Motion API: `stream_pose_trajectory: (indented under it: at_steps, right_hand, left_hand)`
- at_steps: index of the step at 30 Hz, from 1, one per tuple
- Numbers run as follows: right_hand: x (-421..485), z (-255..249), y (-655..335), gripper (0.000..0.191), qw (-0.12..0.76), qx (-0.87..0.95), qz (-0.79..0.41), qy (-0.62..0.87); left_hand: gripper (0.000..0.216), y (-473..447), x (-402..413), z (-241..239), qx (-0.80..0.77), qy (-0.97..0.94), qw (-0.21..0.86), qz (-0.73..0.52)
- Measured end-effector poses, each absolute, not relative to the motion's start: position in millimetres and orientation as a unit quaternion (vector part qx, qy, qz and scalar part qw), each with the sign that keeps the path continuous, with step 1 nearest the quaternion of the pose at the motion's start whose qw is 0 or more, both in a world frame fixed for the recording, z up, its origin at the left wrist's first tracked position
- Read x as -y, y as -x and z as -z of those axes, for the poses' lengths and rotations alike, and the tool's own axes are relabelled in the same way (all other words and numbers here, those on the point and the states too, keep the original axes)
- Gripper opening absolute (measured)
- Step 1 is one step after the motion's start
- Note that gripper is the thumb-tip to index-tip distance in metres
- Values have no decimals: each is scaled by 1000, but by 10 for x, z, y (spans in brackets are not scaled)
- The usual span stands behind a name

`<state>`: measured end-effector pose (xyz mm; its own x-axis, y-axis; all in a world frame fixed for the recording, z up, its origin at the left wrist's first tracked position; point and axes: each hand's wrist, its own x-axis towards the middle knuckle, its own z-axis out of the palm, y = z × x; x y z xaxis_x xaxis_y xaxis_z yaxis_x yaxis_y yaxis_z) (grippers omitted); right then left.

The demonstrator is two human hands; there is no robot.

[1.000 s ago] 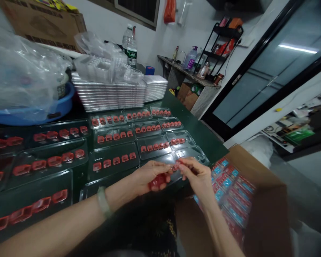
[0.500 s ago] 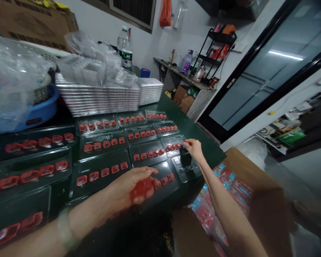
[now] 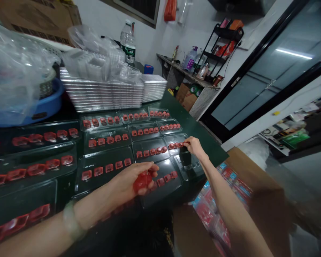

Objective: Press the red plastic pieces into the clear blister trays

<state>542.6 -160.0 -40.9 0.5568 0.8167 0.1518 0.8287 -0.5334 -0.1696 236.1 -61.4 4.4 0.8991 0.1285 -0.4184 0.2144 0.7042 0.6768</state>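
Note:
Rows of clear plastic blister trays (image 3: pixel 104 167) lie on a dark green table (image 3: pixel 200 134), each holding a line of small red parts (image 3: pixel 109 140). My left hand (image 3: pixel 135 178) is closed around a handful of red parts (image 3: pixel 142 181) above the near trays. My right hand (image 3: pixel 194 145) reaches out to a tray at the right end (image 3: pixel 176 140), fingers pinched at the last red part in its row. Just in front of that hand lies a tray with bare pockets (image 3: pixel 188 166).
A tall stack of unfilled clear trays (image 3: pixel 104 93) and a water bottle (image 3: pixel 128 43) stand at the back. A blue basin with plastic bags (image 3: pixel 29 105) sits at the left. An open cardboard box of red and blue packs (image 3: pixel 230 200) is below the table's right edge.
My right hand has left my left hand and stretched out to the right-end tray. My left hand has stayed closed on its red parts and sits lower over the near trays.

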Motion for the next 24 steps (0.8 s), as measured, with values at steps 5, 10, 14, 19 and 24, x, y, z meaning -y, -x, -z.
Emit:
stream_pose_trajectory:
  at_steps: [5, 10, 14, 19, 24]
  right_hand:
    - [1601, 288, -5265, 20, 45, 451, 37, 891]
    - [1676, 66, -5038, 43, 35, 425, 73, 902]
    - [1711, -168, -4434, 38, 193, 505, 54, 840]
    - [1719, -348, -3516, 23, 300, 639, -102, 701]
    - [1742, -284, -3407, 14, 401, 564, -217, 688]
  left_hand:
    - [35, -2328, 572, -116, -203, -310, 929, 24]
    - [42, -2242, 564, -112, -180, -313, 932, 20]
    - [54, -2224, 623, -108, -199, -342, 918, 16]
    - [56, -2305, 752, -125, -194, -382, 904, 16]
    - [60, -2329, 796, -145, -176, -406, 895, 50]
